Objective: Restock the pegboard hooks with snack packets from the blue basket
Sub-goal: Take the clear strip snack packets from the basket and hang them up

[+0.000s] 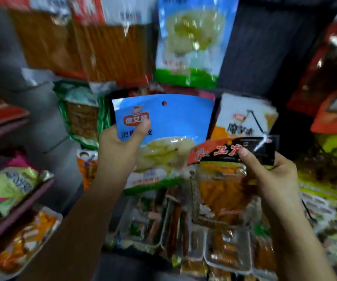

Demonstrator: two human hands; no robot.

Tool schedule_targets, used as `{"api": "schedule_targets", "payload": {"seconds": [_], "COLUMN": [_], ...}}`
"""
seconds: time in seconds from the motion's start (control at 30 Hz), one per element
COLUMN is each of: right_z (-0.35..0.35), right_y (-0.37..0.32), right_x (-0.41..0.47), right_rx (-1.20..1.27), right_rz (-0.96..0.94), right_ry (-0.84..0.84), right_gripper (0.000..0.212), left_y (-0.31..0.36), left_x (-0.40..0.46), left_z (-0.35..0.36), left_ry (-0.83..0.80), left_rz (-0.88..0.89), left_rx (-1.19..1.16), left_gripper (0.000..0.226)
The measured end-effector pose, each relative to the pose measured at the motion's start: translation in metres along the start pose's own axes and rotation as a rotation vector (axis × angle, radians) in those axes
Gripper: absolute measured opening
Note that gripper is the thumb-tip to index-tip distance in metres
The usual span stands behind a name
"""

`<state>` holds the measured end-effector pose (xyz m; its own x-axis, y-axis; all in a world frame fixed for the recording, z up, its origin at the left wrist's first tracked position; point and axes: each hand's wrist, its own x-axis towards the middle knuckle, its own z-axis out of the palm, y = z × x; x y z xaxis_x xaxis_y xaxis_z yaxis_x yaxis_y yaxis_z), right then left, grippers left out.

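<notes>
My left hand [121,147] grips a blue packet [169,122] with a green bottom edge and pale food inside, thumb over its logo; a round hang hole shows at its top. My right hand [273,175] holds an orange packet [224,179] by its red and black header, thumb on the front. A matching blue packet [190,39] hangs higher up on the dark pegboard [250,53]. The blue basket is not in view.
Orange strip packets [111,49] hang at the upper left. A white and orange packet [244,116] hangs right of centre, a green one [82,114] to the left. Clear packs of snacks [184,230] hang below my hands. Shelves with packets [13,185] run along the left, red packets [333,78] on the right.
</notes>
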<state>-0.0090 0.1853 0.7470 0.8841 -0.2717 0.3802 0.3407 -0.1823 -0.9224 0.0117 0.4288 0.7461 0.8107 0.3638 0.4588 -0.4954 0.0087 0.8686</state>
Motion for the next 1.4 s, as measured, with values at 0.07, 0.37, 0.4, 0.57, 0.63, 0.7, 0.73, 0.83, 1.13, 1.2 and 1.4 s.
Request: {"api": "schedule_targets", "payload": {"seconds": [0.07, 0.37, 0.4, 0.57, 0.63, 0.7, 0.73, 0.83, 1.13, 1.2, 1.4], "right_z": [0.003, 0.037, 0.041, 0.051, 0.056, 0.061, 0.063, 0.072, 0.088, 0.089, 0.091], "right_y": [-0.018, -0.085, -0.09, -0.102, -0.106, -0.11, -0.112, -0.119, -0.138, -0.137, -0.138], "right_x": [0.017, 0.115, 0.125, 0.164, 0.171, 0.177, 0.18, 0.188, 0.205, 0.208, 0.21], "right_rx": [-0.017, 0.084, 0.073, 0.024, 0.044, 0.096, 0.118, 0.165, 0.126, 0.115, 0.121], "right_rz": [-0.081, -0.307, -0.34, -0.437, -0.418, -0.378, -0.364, -0.342, -0.346, -0.337, -0.328], "right_ry": [0.003, -0.042, -0.054, -0.064, -0.087, -0.098, -0.094, -0.071, -0.069, -0.064, -0.114], "right_gripper": [0.023, 0.019, 0.021, 0.034, 0.043, 0.043, 0.042, 0.036, 0.044, 0.042, 0.036], "left_y": [0.019, 0.09, 0.095, 0.101, 0.102, 0.104, 0.107, 0.116, 0.111, 0.108, 0.1], "left_x": [0.026, 0.119, 0.126, 0.154, 0.162, 0.168, 0.172, 0.187, 0.216, 0.219, 0.224], "left_z": [0.003, 0.062, 0.067, 0.082, 0.089, 0.095, 0.097, 0.097, 0.095, 0.097, 0.095], "left_ry": [0.018, 0.042, 0.036, 0.005, -0.05, -0.105, -0.118, -0.091, -0.05, -0.048, -0.017], "left_rz": [0.077, 0.31, 0.328, 0.309, 0.252, 0.229, 0.228, 0.27, 0.211, 0.194, 0.184], "left_rx": [-0.009, -0.05, -0.061, -0.129, -0.145, -0.122, -0.118, -0.106, -0.201, -0.193, -0.203], "left_gripper": [0.003, 0.007, 0.008, 0.014, 0.019, 0.021, 0.022, 0.025, 0.024, 0.019, 0.02]}}
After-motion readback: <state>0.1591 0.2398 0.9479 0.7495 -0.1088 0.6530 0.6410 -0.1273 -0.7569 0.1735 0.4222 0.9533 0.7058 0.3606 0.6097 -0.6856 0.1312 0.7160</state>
